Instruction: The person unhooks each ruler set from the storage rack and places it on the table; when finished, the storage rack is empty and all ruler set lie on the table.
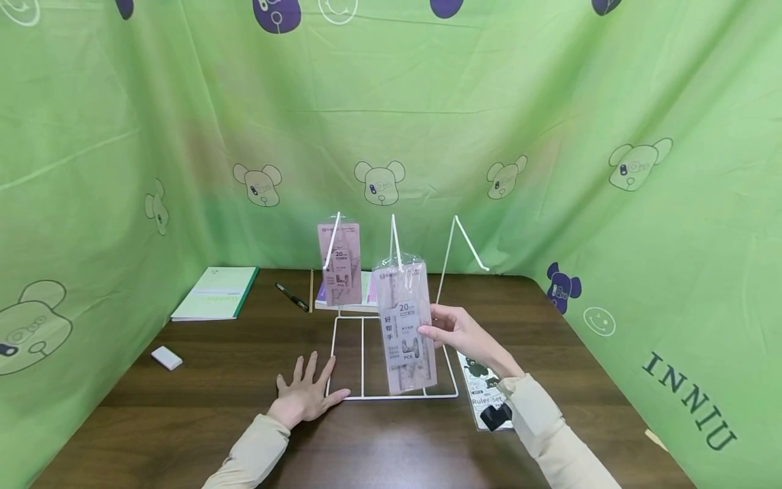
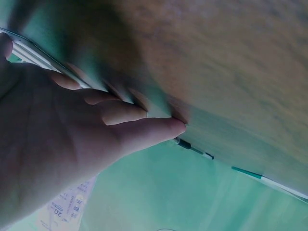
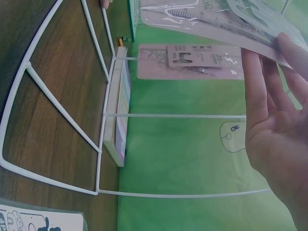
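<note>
My right hand (image 1: pixel 458 333) pinches the right edge of a pink ruler set pack (image 1: pixel 396 380) in clear plastic, thumb in front and fingers behind. The top of this pack is at the middle prong of the white wire rack (image 1: pixel 403 398); I cannot tell whether its hole is round the prong. A second pink ruler set pack (image 1: pixel 349 238) hangs at the left prong, also seen in the right wrist view (image 3: pixel 226 70). My left hand (image 1: pixel 305 392) lies spread on the table, its fingers beside the rack's front left corner. The right prong (image 1: pixel 472 244) holds nothing.
A white ruler set pack (image 1: pixel 478 387) lies partly under my right forearm, a black object (image 1: pixel 495 416) over it. On the left are a notebook (image 1: pixel 214 295), a white eraser-like block (image 1: pixel 167 358) and a black pen (image 1: pixel 291 297). Behind the rack lies a book (image 1: pixel 368 288).
</note>
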### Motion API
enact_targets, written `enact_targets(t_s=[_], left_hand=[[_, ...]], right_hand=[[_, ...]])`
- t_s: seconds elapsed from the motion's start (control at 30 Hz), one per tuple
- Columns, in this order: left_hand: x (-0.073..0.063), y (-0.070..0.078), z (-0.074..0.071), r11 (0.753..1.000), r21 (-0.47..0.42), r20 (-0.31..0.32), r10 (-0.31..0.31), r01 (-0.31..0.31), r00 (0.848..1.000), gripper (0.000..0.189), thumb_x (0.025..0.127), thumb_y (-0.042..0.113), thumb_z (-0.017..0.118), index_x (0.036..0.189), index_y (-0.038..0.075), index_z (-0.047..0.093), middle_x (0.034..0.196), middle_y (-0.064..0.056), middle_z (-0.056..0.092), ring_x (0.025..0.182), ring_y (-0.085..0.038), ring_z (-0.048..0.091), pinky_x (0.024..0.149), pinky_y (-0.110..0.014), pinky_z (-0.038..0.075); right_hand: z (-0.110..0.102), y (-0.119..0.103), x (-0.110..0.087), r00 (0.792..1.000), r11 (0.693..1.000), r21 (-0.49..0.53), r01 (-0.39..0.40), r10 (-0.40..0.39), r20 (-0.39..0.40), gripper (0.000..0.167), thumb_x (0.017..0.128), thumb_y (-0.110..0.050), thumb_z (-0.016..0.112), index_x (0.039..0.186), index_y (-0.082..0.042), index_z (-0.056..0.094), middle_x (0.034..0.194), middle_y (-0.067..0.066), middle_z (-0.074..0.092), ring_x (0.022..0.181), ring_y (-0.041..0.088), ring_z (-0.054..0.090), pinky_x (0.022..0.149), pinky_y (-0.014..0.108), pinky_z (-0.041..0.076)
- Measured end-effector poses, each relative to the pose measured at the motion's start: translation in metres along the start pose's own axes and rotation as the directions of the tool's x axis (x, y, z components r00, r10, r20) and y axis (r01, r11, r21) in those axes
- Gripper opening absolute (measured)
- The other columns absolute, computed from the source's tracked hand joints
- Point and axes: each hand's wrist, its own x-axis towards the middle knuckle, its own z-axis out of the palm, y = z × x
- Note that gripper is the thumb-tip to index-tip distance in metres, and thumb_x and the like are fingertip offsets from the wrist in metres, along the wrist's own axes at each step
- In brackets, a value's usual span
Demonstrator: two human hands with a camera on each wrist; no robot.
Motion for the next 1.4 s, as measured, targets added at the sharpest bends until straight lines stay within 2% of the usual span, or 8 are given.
enact_targets(t_s=[0.33,0.57,0.7,0.87,0.97,1.1,1.23,1.4], left_hand=[[0.000,-0.003,0.002,1.000,-0.004,0.011,-0.005,0.005,1.000,0.081,0.090,0.066,0.046,0.150,0.013,0.031,0.154,-0.025,0.021,0.139,-0.050,0.017,0.096,-0.078,0.014],[0.014,-0.017,0.023,1.000,0.005,0.006,-0.007,0.007,1.000,0.091,0.084,0.078,0.036,0.154,0.020,0.024,0.157,-0.020,0.016,0.142,-0.046,0.013,0.098,-0.077,0.011],[0.019,-0.021,0.031,1.000,-0.012,-0.028,0.008,-0.009,1.000,0.090,0.085,0.077,0.039,0.153,0.020,0.026,0.156,-0.021,0.018,0.141,-0.047,0.014,0.096,-0.078,0.011],[0.019,-0.021,0.031,1.000,-0.017,-0.030,0.007,-0.007,1.000,0.087,0.086,0.074,0.041,0.153,0.019,0.027,0.156,-0.021,0.018,0.141,-0.048,0.014,0.096,-0.079,0.011],[0.016,-0.017,0.026,1.000,-0.011,-0.017,0.003,-0.003,1.000,0.087,0.087,0.073,0.041,0.153,0.019,0.026,0.157,-0.021,0.017,0.141,-0.047,0.014,0.097,-0.078,0.012],[0.009,-0.009,0.014,1.000,0.005,0.013,-0.005,0.005,1.000,0.086,0.088,0.071,0.042,0.152,0.015,0.026,0.156,-0.022,0.018,0.140,-0.048,0.014,0.097,-0.077,0.013],[0.004,-0.002,0.004,1.000,0.008,0.026,-0.006,0.006,1.000,0.082,0.090,0.066,0.044,0.151,0.014,0.029,0.155,-0.023,0.019,0.140,-0.048,0.016,0.097,-0.077,0.015],[0.005,-0.003,0.002,1.000,0.003,0.034,-0.004,0.004,0.999,0.084,0.090,0.068,0.044,0.152,0.014,0.028,0.155,-0.024,0.018,0.140,-0.049,0.014,0.097,-0.077,0.013]], right_hand=[[0.001,-0.004,-0.014,0.999,1.000,-0.015,0.012,-0.011,0.035,0.031,0.096,-0.009,0.059,0.126,-0.003,0.059,0.111,0.012,0.069,0.097,0.025,0.067,0.072,0.042,0.055],[0.004,-0.008,-0.022,0.995,0.998,0.035,0.060,-0.062,0.080,0.030,0.096,-0.006,0.058,0.126,0.001,0.058,0.111,0.015,0.068,0.096,0.027,0.068,0.072,0.042,0.056],[0.004,-0.010,-0.026,0.993,0.996,0.036,0.077,-0.080,0.090,0.029,0.096,-0.005,0.058,0.125,0.000,0.059,0.111,0.013,0.069,0.095,0.027,0.068,0.073,0.041,0.055],[0.004,-0.016,-0.033,0.990,0.994,0.020,0.103,-0.105,0.090,0.030,0.095,-0.004,0.058,0.124,-0.003,0.060,0.109,0.011,0.070,0.094,0.027,0.068,0.074,0.040,0.055],[0.001,-0.020,-0.040,0.991,0.994,0.010,0.111,-0.111,0.071,0.028,0.095,-0.003,0.058,0.122,-0.004,0.062,0.108,0.011,0.070,0.094,0.027,0.068,0.074,0.040,0.055],[-0.012,-0.022,-0.056,0.993,0.993,0.022,0.114,-0.115,0.035,0.027,0.094,0.001,0.057,0.120,-0.004,0.062,0.108,0.012,0.069,0.094,0.028,0.067,0.074,0.042,0.055],[-0.033,-0.022,-0.081,0.993,0.992,0.030,0.119,-0.120,0.003,0.033,0.092,0.007,0.055,0.122,-0.006,0.062,0.107,0.011,0.069,0.092,0.025,0.067,0.073,0.042,0.055],[-0.065,-0.016,-0.115,0.991,0.992,0.006,0.123,-0.123,-0.045,0.043,0.090,0.014,0.052,0.126,-0.009,0.061,0.106,0.006,0.070,0.089,0.019,0.068,0.073,0.037,0.056]])
